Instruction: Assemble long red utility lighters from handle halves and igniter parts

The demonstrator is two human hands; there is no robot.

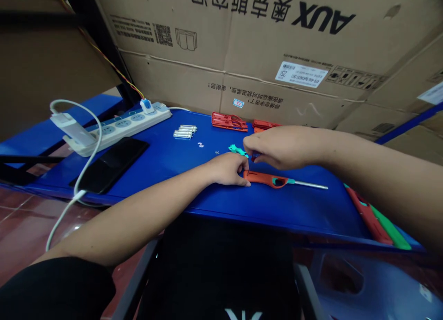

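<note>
The orange lighter (265,178) appeared joined, rod fitted; red shells (229,122) lay separate. The left grip (229,168) held the lighter's end; the right grip's (285,147) closure could not be determined.

Upside-down AUX air-conditioner cardboard (256,57) stands upright along the far edge of a blue metal tabletop (180,186), showing Chinese lettering and a white label (302,75). Below lies reddish tiled flooring (17,218); a dark metal upright (104,38) rises at left.
</note>
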